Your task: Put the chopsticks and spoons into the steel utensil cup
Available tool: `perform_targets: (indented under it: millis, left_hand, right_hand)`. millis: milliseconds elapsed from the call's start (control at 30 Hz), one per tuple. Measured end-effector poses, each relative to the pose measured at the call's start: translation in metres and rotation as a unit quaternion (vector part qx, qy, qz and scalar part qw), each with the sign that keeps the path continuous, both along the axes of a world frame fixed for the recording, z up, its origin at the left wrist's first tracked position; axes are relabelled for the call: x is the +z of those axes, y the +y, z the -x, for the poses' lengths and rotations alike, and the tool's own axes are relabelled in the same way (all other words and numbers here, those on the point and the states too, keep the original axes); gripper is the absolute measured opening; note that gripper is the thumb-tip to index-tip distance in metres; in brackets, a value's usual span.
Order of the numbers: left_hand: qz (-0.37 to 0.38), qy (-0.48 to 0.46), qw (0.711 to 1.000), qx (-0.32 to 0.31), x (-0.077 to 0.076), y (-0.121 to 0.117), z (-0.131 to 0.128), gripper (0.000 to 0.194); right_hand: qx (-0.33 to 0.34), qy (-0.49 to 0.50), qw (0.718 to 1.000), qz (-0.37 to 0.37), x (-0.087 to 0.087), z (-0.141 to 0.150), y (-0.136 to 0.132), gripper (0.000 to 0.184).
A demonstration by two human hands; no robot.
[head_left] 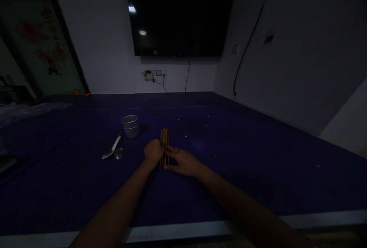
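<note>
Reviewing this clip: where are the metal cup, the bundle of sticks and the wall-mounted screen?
Metal cup [132, 129]: head view, on its outer side wall.
Bundle of sticks [164, 136]: head view, on the part beyond the hands.
Wall-mounted screen [183, 18]: head view, mid-panel.

Home living rm, lg wall TV [183, 17], wall outlets [154, 73] w/ cords, red door decor [51, 54]
</note>
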State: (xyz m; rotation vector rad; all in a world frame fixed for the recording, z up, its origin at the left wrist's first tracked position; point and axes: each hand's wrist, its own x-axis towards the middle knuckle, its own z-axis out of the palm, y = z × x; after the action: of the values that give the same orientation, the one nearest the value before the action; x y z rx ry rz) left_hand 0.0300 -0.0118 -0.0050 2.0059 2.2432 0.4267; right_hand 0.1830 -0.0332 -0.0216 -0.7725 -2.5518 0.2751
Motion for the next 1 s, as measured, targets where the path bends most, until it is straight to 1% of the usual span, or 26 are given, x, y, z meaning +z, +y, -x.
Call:
perform_targets:
  millis: [367, 567, 667, 1000]
  left_hand:
    - [-0.003, 0.008, 1.000, -0.002, -0.0012, -0.0006, 0.0013, 0.042]
    - [0.000, 0.021, 1.000, -0.023, 0.0014, -0.0007, 0.0025, 0.041]
    - [0.002, 0.037, 0.999, -0.035, 0.0023, -0.0002, 0.0035, 0.041]
    - [-0.008, 0.032, 0.999, -0.019, -0.0022, 0.0026, 0.0046, 0.041]
  right_hand:
    - [0.018, 0.000, 1.000, 0.017, 0.0057, -0.0014, -0.0015, 0.051]
    - [0.009, -0.002, 1.000, 0.017, 0.0023, -0.0026, 0.0002, 0.052]
    - [0.002, -0.008, 1.000, 0.015, 0.0008, -0.0027, 0.0007, 0.056]
    - [-0.006, -0.015, 1.000, 0.008, 0.0014, -0.0027, -0.0004, 0.062]
